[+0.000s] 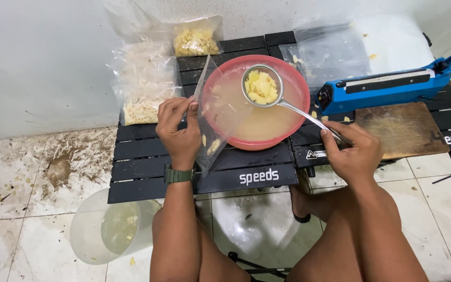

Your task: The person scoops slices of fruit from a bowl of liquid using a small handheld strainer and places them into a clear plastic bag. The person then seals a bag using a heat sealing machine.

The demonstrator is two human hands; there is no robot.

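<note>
My left hand [179,130] pinches rim of clear plastic bag [211,122], mouth up, bag leaning on red round plastic basin [293,78] left wall. Metal wire strainer ladle [262,86] with yellow cut pieces hovers over basin, just right of bag mouth; handle runs diagonally down-right into my right hand [352,149], clenched around it.

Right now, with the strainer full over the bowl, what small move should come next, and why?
Probably swing the strainer toward the clear plastic bag. The right hand holds it, loaded with yellow pieces, above the red bowl, while the left hand holds the bag upright beside it.
</note>
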